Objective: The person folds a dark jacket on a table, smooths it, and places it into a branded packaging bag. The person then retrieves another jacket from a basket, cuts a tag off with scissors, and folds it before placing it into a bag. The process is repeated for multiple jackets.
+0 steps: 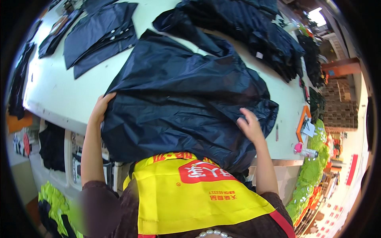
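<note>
Cloth [178, 115], dark, rumpled, its near edge partly behind yellow apron [170, 210].

A pale worktable [55, 93] is spreading across the room. Beyond its far right corner a bright light [316, 17] is glowing. To its right a brown patterned surface [341, 109] is showing; below its left edge a white frame [68, 158] is standing.

Bright; upper-right glare, perhaps lamp [317, 17]; edges bent, rim black; left sleeve [99, 210] blurred.
</note>
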{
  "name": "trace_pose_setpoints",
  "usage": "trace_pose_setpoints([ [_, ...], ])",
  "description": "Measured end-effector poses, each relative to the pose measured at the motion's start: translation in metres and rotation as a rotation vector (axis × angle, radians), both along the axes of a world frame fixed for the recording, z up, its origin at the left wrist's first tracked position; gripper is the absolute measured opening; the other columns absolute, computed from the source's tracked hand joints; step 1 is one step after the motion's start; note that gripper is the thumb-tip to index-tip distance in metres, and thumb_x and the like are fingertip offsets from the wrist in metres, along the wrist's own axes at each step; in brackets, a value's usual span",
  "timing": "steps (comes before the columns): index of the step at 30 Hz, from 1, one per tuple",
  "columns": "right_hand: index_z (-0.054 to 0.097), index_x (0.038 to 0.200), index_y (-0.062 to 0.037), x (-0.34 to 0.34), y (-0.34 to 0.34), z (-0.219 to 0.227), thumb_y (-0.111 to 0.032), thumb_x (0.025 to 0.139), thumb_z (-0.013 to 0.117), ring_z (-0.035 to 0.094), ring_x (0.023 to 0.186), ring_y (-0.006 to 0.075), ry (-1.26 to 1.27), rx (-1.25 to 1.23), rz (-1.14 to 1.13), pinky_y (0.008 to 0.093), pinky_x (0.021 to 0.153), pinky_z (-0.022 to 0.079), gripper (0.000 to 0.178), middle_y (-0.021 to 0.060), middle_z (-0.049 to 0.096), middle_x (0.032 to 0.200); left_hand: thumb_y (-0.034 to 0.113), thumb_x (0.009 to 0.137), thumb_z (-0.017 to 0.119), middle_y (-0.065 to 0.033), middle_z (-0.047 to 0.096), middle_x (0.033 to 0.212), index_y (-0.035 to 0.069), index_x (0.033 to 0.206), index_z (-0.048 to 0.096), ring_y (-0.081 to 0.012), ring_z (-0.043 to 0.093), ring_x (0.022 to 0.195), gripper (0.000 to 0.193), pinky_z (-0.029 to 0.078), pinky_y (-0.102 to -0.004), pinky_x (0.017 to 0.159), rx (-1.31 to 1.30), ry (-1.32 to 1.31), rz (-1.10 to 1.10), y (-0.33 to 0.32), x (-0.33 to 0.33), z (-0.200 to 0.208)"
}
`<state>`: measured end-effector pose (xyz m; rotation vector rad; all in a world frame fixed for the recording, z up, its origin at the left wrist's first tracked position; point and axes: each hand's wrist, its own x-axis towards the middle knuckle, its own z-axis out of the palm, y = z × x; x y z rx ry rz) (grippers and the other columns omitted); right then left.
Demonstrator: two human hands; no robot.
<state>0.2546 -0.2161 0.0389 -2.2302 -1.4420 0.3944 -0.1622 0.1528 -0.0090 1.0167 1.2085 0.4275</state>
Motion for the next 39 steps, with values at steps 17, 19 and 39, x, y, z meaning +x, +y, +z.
trace_pose_setpoints([
  [17, 0.060, 0.096, -0.0022, -0.104, 0.190, -0.033, -0.015, 0.080, 0.062, 0.058, 0.093, 0.0319, -0.110, -0.068, 0.198, 0.0382, 0.080, 0.048, 0.021, 0.0139, 0.062, 0.100, 0.024, 0.083, 0.064, -0.0152, 0.066, 0.089, -0.007, 0.098, 0.061, -0.0225, 0.066, 0.072, 0.034, 0.055, -0.0301, 0.065, -0.085, -0.282, 0.175, -0.007, 0.019, 0.013],
  [19, 0.059, 0.089, -0.0035, -0.106, 0.184, -0.045, -0.011, 0.078, 0.062, 0.058, 0.086, 0.0293, -0.168, 0.160, 0.404, 0.0355, 0.073, 0.049, 0.014, 0.0116, 0.059, 0.089, 0.022, 0.083, 0.063, -0.0147, 0.066, 0.089, -0.007, 0.099, 0.061, -0.0225, 0.066, 0.073, 0.033, 0.056, -0.0301, 0.066, -0.105, -0.287, 0.180, -0.004, 0.013, 0.005],
  [39, 0.062, 0.083, -0.0031, -0.189, 0.238, -0.076, -0.028, 0.077, 0.068, 0.063, 0.082, 0.0355, -0.103, -0.040, 0.414, 0.0435, 0.073, 0.052, 0.026, 0.0183, 0.064, 0.085, 0.004, 0.069, 0.070, -0.0170, 0.064, 0.093, -0.009, 0.111, 0.052, -0.0244, 0.066, 0.075, 0.047, 0.057, -0.0365, 0.072, -0.087, -0.297, 0.052, -0.008, -0.001, -0.008],
])
